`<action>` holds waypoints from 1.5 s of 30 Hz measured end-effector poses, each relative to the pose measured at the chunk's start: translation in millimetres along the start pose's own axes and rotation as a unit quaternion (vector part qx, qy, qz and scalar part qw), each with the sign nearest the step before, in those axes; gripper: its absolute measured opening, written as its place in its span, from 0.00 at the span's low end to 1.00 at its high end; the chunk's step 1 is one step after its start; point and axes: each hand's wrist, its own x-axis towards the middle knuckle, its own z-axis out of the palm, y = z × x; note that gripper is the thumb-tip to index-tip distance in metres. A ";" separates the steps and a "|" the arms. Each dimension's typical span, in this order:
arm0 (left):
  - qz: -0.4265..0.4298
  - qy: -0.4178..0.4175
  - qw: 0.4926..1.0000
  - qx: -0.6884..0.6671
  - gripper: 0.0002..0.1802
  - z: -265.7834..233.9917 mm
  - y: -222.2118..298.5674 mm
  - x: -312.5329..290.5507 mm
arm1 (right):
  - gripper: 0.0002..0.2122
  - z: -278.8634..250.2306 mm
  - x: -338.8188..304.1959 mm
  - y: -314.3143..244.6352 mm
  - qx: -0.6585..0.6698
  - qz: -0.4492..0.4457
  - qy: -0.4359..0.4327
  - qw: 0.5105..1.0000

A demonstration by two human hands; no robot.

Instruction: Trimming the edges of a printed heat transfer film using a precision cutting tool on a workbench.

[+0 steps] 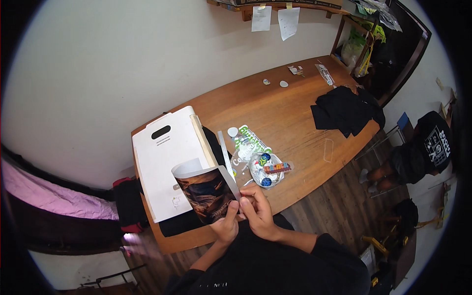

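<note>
Black shirt (305,263): your own, nearest the camera, filling the lower middle of the view; both your forearms reach forward past it.
Table (295,113): brown wood, running from in front of you toward the upper right, pale marks on its top.
Co-worker (432,145): dark clothing, off the table's right side, well apart from your hands.
White panel (157,152): flat at the table's left end, dark oval slot near its far edge.
Dark garment (344,110): crumpled at the table's far right.
Printed sheet (204,191): in your two hands, raised over the table's near edge, overlapping the panel's near right part in view; dark brown picture toward you, far edge curled, pale side showing.
Right hand (259,216): your thumb and fingers pinch the sheet's right edge.
Left hand (226,227): your thumb presses the sheet's face near its lower right; other fingers mostly hidden behind, their exact curl you cannot tell.
Sticker bundle (267,170): roundish, shiny, on the table just beyond your right hand, blue round designs on it.
Green-and-white stickers (251,140): just beyond that bundle.
Pale strip (225,150): narrow, between panel and stickers.
White disc (232,132): beside the strip's far end.
</note>
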 end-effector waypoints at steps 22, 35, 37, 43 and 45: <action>-0.056 0.007 0.998 0.011 0.09 -1.7 3.1 -2.5 | 0.07 -5.1 -0.2 1.0 0.041 0.031 -0.016 0.999; -0.066 -0.012 0.998 0.012 0.06 -0.2 5.2 -2.4 | 0.06 -3.2 -0.1 -1.1 0.012 -0.002 0.001 1.000; -0.061 -0.008 0.998 0.016 0.06 0.2 4.6 -3.6 | 0.06 -2.8 -1.0 -0.2 0.016 0.004 0.004 1.000; -0.051 -0.018 0.999 -0.004 0.06 -6.7 -0.8 -3.6 | 0.06 0.4 -2.8 4.1 0.038 0.009 0.021 0.999; -0.038 -0.068 0.997 0.021 0.14 -11.6 -2.3 -4.5 | 0.06 1.3 -2.6 3.2 0.046 0.004 0.025 0.999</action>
